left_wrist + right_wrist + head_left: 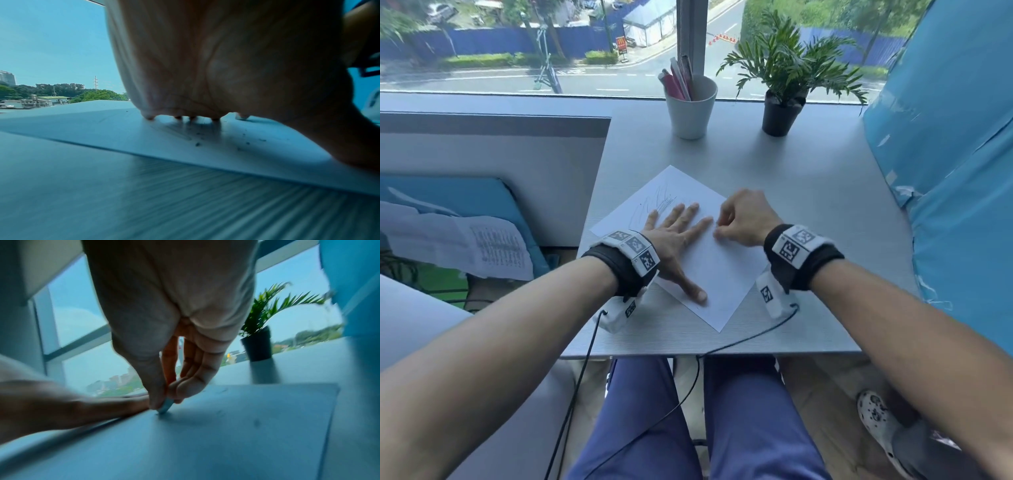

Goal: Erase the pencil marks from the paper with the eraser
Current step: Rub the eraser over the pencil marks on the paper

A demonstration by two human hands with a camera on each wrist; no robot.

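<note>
Seen from above, a person sits at a pale grey wood-grain table (pixel 808 240) by a window, both forearms reaching forward. Nearest, the left hand (pixel 674 240) lies flat, fingers straight and spread, pressing down a white sheet of paper (pixel 719 277) turned diamond-wise on the table. Just beside its forefinger, the right hand (pixel 744 219) curls its fingers and pinches a small pale eraser (pixel 165 406) between thumb and fingertips, one corner touching the paper. Dark eraser crumbs (pixel 197 144) are scattered on the sheet near the left palm. Beyond the left fingertips, faint grey pencil scribbles (pixel 659 202) remain toward the far corner. The paper is probably light, thin and easily creased or torn, so it likely needs a flat hand holding it close to where rubbing happens; the eraser seems small and slightly soft, best held low near its working corner. Farther back stand a white cup of pens (pixel 690 109) and a small green plant in a black pot (pixel 782 113).
</note>
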